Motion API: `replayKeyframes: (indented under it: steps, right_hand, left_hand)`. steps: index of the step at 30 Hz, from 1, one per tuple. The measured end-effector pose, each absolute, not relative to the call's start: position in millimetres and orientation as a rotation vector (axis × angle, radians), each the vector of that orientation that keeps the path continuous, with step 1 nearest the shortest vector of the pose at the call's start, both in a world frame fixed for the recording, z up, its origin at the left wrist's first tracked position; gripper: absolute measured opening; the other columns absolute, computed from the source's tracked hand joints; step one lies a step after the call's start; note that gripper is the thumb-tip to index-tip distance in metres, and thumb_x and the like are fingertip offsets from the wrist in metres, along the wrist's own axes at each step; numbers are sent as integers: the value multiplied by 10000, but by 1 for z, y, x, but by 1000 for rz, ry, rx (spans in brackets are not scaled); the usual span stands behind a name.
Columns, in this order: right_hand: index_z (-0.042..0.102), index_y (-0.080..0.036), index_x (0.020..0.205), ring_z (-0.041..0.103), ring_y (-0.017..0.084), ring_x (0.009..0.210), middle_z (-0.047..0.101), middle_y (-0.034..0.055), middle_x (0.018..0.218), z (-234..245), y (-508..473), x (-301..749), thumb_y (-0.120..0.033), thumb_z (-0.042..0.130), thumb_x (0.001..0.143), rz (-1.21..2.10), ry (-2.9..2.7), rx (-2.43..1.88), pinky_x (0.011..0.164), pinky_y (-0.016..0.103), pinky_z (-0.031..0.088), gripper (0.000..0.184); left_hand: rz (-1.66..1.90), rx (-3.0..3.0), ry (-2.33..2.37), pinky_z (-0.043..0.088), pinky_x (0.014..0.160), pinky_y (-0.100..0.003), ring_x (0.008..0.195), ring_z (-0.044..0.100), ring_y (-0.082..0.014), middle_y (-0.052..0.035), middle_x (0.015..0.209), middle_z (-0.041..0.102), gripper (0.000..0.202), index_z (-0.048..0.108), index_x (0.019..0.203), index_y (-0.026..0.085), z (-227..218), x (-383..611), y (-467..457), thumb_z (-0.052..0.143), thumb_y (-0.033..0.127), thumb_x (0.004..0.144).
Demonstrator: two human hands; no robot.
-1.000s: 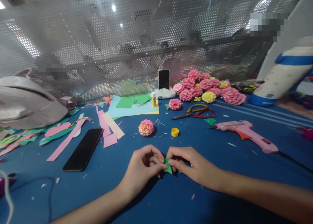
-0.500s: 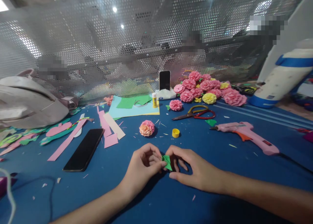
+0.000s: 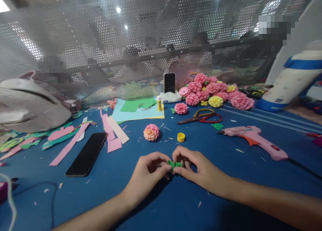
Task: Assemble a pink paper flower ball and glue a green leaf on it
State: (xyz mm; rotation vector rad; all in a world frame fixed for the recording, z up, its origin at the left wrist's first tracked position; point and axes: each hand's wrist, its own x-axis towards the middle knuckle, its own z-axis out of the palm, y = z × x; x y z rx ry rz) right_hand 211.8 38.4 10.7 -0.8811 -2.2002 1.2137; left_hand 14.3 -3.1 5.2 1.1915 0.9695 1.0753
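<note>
Both of my hands meet over the blue table (image 3: 156, 211), pinching one small piece of green paper (image 3: 174, 164) between fingertips. My left hand (image 3: 148, 172) grips its left end with thumb and forefinger. My right hand (image 3: 195, 167) grips its right end, fingers curled. The paper looks folded or crumpled into a small bow-like shape. A pink-orange paper flower (image 3: 151, 132) and a yellow cap (image 3: 180, 137) lie just beyond my hands.
A black phone (image 3: 87, 154) lies at left beside pink paper strips (image 3: 110, 130). Scissors (image 3: 201, 117), a pink glue gun (image 3: 254, 138) and a heap of paper flowers (image 3: 213, 91) lie at right. A glue stick (image 3: 158, 102), coloured sheets and a perforated metal screen stand behind.
The green paper has gone from a pointed, hanging shape to a squeezed, flatter one. My hands have closed in on it and risen slightly.
</note>
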Motion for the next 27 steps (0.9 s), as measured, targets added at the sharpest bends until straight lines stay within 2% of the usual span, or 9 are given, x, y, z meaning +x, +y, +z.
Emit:
replayKeyframes:
  steps: [5,9,13,17,21,27]
  right_hand:
    - [559,-189,874,404,95,619,499,-45,731,14,39,211,-392,551,970,1228,-2196,-864,574,224,329,225]
    - [570,-186,877,404,95,617,510,-41,733,14,39,210,-405,567,965,1251,-2202,-829,570,226,324,236]
    - [569,-191,966,467,104,656,559,-20,802,14,39,210,-422,517,994,1262,-2183,-780,616,230,382,239]
    - [577,-190,947,520,102,675,593,-8,832,13,39,211,-385,479,1016,1267,-2163,-748,634,231,413,229]
    - [596,-190,928,537,103,677,626,-7,824,13,39,212,-384,499,1014,1273,-2153,-742,622,225,412,233]
    - [616,-191,941,520,100,669,623,-16,810,10,41,213,-390,578,979,1238,-2154,-766,615,218,396,206]
  left_hand:
    - [1044,1228,941,489,671,-199,698,606,-99,-5,787,674,212,683,889,144,3,15,-3,807,216,733]
    - [1053,1212,1003,458,584,-188,602,574,-88,29,665,639,223,636,832,154,1,17,-3,811,228,715]
    - [1069,1126,1001,491,545,-200,581,619,-112,8,633,679,263,600,811,156,3,18,-2,819,239,691]
    - [1095,1096,922,527,559,-198,614,656,-114,-15,680,713,272,611,807,143,6,16,-3,829,274,709]
    - [1108,1107,901,544,573,-206,619,663,-113,-44,710,730,288,623,788,127,8,16,-2,783,366,787]
    - [1086,1068,924,524,543,-199,597,666,-125,-11,622,679,374,588,776,139,5,17,0,869,367,683]
